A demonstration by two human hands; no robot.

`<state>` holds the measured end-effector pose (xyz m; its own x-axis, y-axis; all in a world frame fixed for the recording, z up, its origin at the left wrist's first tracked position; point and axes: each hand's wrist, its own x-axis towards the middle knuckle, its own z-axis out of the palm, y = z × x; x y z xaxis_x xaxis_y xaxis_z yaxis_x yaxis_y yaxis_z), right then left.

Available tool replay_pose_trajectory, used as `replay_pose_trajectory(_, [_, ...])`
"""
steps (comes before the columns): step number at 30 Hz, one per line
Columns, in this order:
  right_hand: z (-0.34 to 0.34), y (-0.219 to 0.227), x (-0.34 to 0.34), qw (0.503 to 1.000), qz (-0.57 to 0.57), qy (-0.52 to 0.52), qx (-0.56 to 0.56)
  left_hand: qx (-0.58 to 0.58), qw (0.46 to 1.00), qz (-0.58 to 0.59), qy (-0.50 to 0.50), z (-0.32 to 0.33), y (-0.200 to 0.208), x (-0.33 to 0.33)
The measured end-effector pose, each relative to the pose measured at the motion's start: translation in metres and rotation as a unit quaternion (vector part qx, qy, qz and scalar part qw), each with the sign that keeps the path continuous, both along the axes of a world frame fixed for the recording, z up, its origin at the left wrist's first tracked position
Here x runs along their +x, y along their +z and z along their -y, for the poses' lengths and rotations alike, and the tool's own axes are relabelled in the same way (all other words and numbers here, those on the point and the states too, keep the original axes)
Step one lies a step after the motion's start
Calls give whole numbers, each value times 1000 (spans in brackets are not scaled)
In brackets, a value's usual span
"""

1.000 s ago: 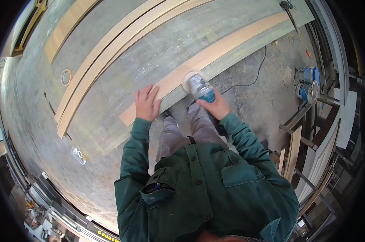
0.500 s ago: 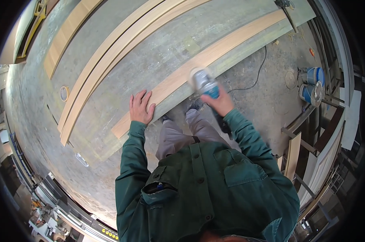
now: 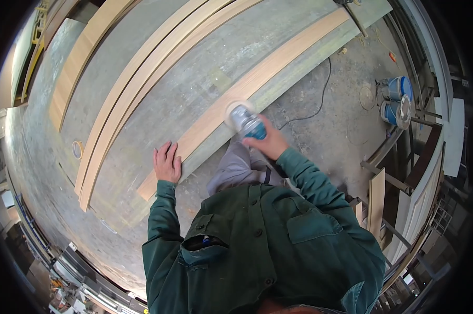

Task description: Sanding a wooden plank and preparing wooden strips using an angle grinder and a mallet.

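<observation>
A long pale wooden plank [image 3: 262,73] lies along the near edge of a grey-green work table [image 3: 189,68]. My left hand [image 3: 167,163] rests on the plank near its left end, fingers stretched out and lying flat. In my right hand [image 3: 270,140] is a blue-and-silver angle grinder [image 3: 249,123], gripped round its body. Its round pale disc [image 3: 237,111] is blurred and sits over the plank's near side, right of my left hand. Whether the disc touches the wood, I cannot tell. The grinder's rear end is partly hidden behind my hand and sleeve.
Farther across the table lie several long strips [image 3: 134,78] and a wider board [image 3: 84,60]. A tape roll [image 3: 77,149] sits beside the strips. A black cord [image 3: 320,102] crosses the floor at right. Blue buckets [image 3: 396,99] stand by a metal rack [image 3: 430,146].
The whole view has swung slightly. My legs have shifted, and my shoes are now out of sight. The grinder remains over the plank, and my left hand keeps its place near the plank's end.
</observation>
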<state>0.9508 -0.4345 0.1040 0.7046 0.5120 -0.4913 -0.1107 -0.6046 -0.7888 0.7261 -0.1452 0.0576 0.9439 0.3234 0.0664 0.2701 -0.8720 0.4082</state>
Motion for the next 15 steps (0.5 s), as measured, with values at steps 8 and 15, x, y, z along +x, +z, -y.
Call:
replay_pose_trajectory(8, [58,4,125,990,27,-134,-31,7,999,-38,-3,2,3,5])
replay_pose_trajectory(15, [103,-15,205,965,38,-248,-71,-1,999,-40,-11,20,0,52])
